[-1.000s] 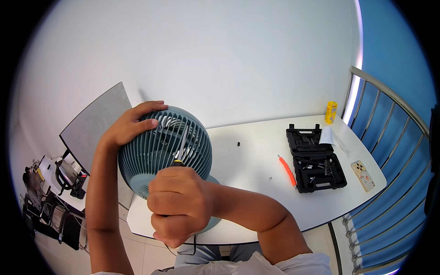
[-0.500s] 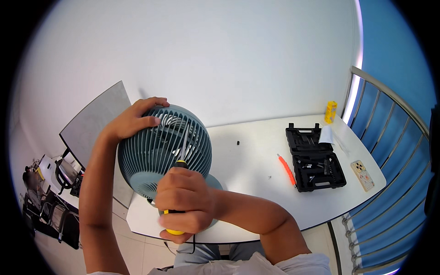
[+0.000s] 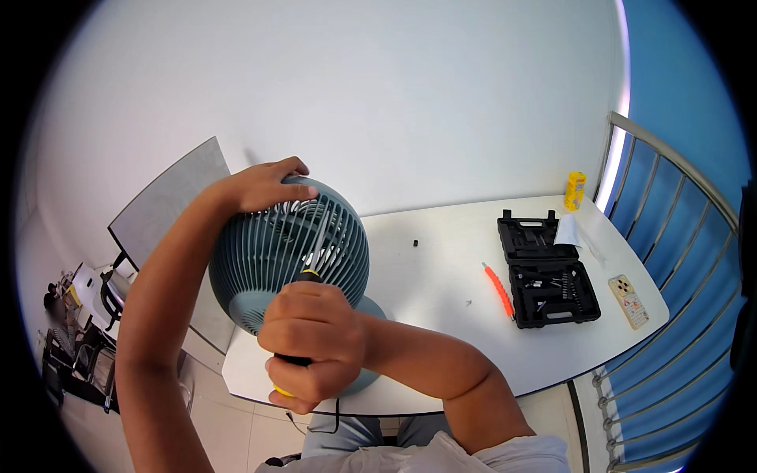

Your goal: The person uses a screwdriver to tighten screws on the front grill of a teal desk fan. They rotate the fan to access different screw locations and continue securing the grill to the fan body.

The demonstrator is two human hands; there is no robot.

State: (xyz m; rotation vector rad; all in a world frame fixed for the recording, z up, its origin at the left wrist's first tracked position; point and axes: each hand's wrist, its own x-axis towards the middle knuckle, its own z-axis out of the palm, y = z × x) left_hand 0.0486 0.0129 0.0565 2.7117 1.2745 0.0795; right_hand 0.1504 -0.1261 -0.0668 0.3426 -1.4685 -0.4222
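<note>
A blue-green desk fan (image 3: 252, 256) stands at the left part of the white table, its slatted grille tilted up toward me. My left hand (image 3: 276, 186) lies over the grille's top edge, gripping it with the fingers curled over the far side and the thumb on the slats. In my closed right hand (image 3: 312, 339) is a screwdriver (image 3: 310, 275) with a black and yellow handle. Its metal shaft points away from me, up along the slats; whether the tip goes between them I cannot tell. The fan's round base is partly hidden beneath my right forearm.
To the right on the table (image 3: 430, 339) lie an open black tool case (image 3: 552, 292), an orange flexible shaft (image 3: 497, 289), a phone (image 3: 628, 301) and a small black piece (image 3: 415, 243). A yellow box (image 3: 575, 191) stands behind. Metal railing (image 3: 670, 260) borders the right side.
My left hand has slid a little right along the fan's top edge, and its forearm has swung further over the fan. The right hand has turned slightly round the screwdriver handle.
</note>
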